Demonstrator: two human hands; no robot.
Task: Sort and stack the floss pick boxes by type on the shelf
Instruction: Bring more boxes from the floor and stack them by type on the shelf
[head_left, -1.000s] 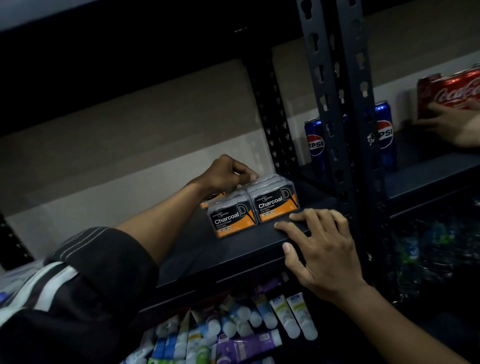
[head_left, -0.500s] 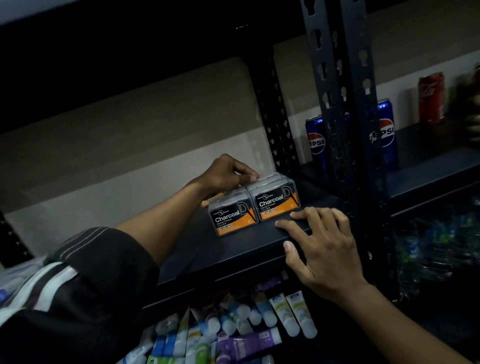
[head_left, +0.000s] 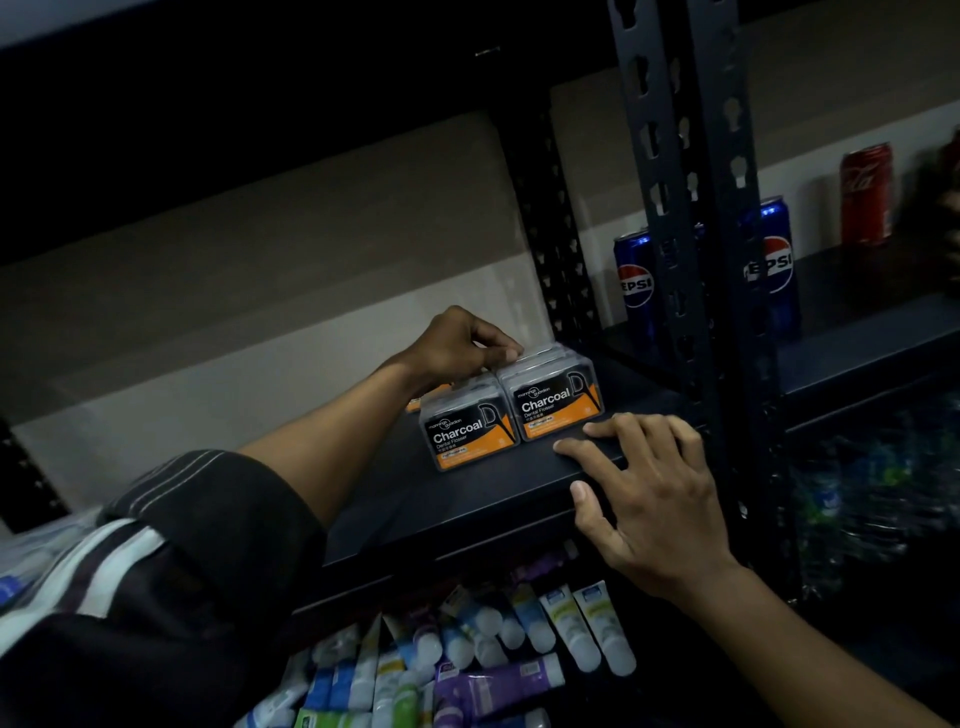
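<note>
Dim black metal shelf (head_left: 467, 499) against a pale wall carries the boxes (head_left: 558, 402): two rows of Charcoal flossers standing side by side near the front edge, the rows touching and the right one set a little further back. Another orange-labelled box (head_left: 415, 404) shows partly behind the left hand (head_left: 457, 343), too hidden to tell its type. That hand reaches in from the left, fingers curled with the tips at the top rear of the right row; whether they pinch a box or only press on it I cannot tell. The right hand (head_left: 654, 499) lies spread and flat on the shelf lip just in front of the right row, thumb below the edge, holding nothing. The risk, as I judge it, is that the boxes stand upright close to the lip, so a forward push from the back hand could tip the front ones over onto the tubes (head_left: 571, 623) below, and the hidden box could end up in the wrong row
</note>
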